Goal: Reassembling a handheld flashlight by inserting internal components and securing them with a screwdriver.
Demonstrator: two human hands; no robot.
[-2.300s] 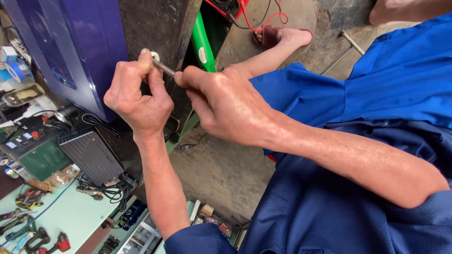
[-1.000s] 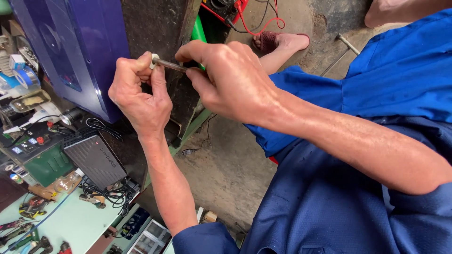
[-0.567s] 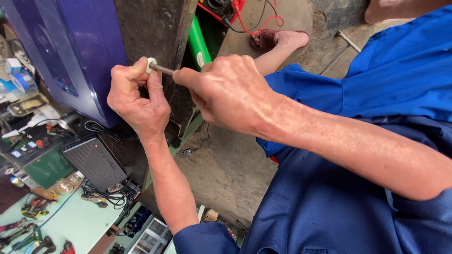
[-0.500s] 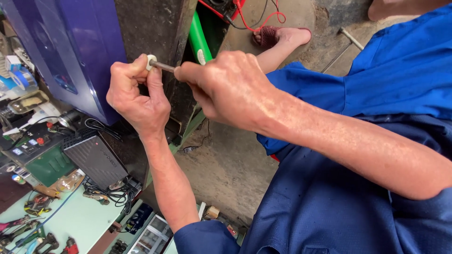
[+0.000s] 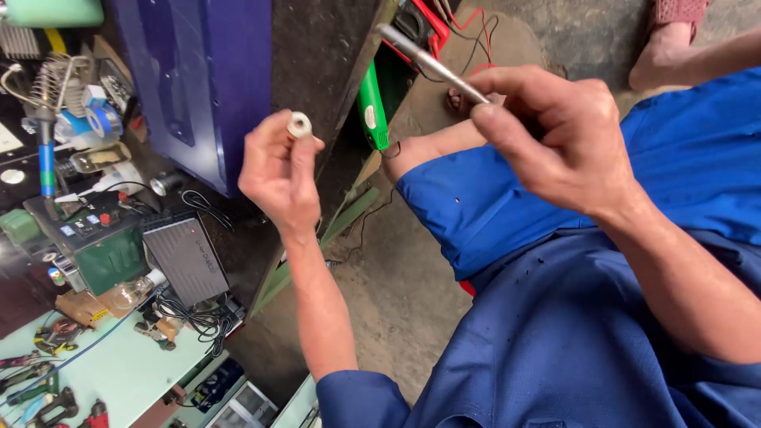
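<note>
My left hand (image 5: 277, 170) pinches a small white round part (image 5: 300, 124) between thumb and fingertips, held up in front of the tall blue cabinet (image 5: 208, 79). My right hand (image 5: 559, 143) grips a thin metal tool (image 5: 432, 63) whose shaft points up and to the left. The tool tip and the white part are apart, with a clear gap between the two hands. I wear blue work clothes (image 5: 571, 333) and sit over a concrete floor.
A cluttered workbench (image 5: 119, 372) at the lower left carries a grey box (image 5: 186, 257), a green unit (image 5: 111, 257), cables, pliers and a soldering stand (image 5: 55, 79). A green tool (image 5: 371, 115) and red wires (image 5: 444, 28) lie beyond. A sandalled foot (image 5: 674, 32) shows top right.
The hands have separated: my right hand pulled the metal tool out of the white part and lifted it up to the right. My left hand kept the part.
</note>
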